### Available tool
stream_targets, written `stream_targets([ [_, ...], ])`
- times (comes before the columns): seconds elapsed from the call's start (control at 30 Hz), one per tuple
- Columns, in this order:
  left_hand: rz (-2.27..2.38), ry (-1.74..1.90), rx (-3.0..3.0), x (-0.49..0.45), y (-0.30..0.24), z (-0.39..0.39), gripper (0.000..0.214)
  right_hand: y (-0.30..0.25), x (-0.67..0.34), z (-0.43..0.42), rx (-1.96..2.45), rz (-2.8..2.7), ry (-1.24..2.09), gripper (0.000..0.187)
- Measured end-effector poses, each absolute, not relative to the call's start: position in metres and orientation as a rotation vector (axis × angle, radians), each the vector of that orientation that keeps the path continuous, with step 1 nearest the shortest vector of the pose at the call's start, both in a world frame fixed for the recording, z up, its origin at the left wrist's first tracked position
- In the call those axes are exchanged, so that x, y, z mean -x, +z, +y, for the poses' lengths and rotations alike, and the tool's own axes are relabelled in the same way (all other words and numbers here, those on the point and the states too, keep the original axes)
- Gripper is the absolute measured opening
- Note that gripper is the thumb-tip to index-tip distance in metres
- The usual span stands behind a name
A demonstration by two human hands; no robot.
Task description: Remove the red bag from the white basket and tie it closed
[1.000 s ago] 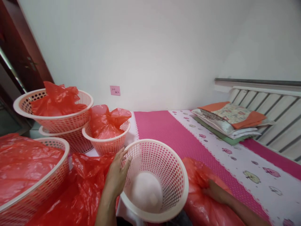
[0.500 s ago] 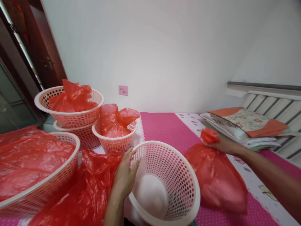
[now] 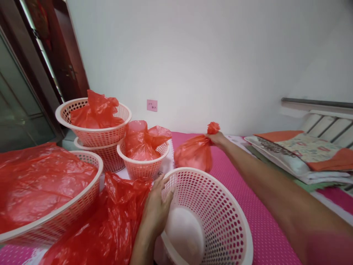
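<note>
My left hand (image 3: pixel 158 206) grips the left rim of a tilted, empty pale pink plastic basket (image 3: pixel 217 206), its thumb inside and its fingers over the edge. With arm stretched far forward, my right hand (image 3: pixel 216 138) is closed round the gathered neck of a filled red plastic bag (image 3: pixel 194 152). This bag is beyond the basket, near the wall; whether it rests on the bed is hard to tell. Beside my left forearm lies a crumpled red plastic bag (image 3: pixel 110 221). A smaller basket (image 3: pixel 143 169) holding another red bag (image 3: pixel 140 145) stands just past my left hand.
At the left, a large basket (image 3: pixel 91 184) holds a spread red bag (image 3: pixel 41 184). Behind it, two stacked baskets (image 3: pixel 104 134) carry a red bag (image 3: pixel 96 110). Folded cloths (image 3: pixel 306 151) lie at the right near a slatted headboard (image 3: pixel 331 127). A white wall (image 3: pixel 209 66) closes the back.
My right hand has carried the filled red bag from the basket's right side, forward and leftward to beyond it. My left hand stays on the rim. The view has turned slightly right.
</note>
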State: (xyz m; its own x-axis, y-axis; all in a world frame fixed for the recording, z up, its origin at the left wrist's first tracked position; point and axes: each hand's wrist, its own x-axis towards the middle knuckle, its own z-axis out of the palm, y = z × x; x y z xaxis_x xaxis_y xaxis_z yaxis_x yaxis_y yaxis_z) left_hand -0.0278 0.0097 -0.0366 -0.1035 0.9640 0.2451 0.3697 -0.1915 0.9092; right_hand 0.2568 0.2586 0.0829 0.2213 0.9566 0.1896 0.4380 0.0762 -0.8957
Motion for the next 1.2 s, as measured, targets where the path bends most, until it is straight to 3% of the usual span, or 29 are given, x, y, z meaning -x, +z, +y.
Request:
stream_targets([
  [0.2,1.486,1.263,-1.601,0.028,-0.033,0.003,0.049,0.036,-0.183,0.262,1.561,-1.593,0.972,0.025],
  [0.33,1.491,1.258,-1.607,0.027,-0.031,0.002,0.048,0.019,-0.172,0.251,1.644,-1.769,0.959,0.034],
  [0.53,1.487,1.243,-1.647,0.026,-0.030,0.001,0.049,0.022,-0.196,0.229,1.678,-1.978,0.775,0.037],
  [0.8,1.486,1.254,-1.641,0.024,-0.029,0.004,0.048,0.048,-0.232,0.158,1.623,-2.208,0.882,0.037],
  [0.9,1.489,1.261,-1.641,0.026,-0.029,0.005,0.048,0.049,-0.249,0.122,1.519,-2.228,0.791,0.044],
  [1.03,1.498,1.283,-1.626,0.027,-0.029,0.006,0.046,0.019,-0.273,0.075,1.702,-2.044,0.555,0.068],
  [1.2,1.514,1.289,-1.604,0.024,-0.034,0.007,0.044,-0.040,-0.280,0.043,1.829,-2.082,0.326,0.070],
])
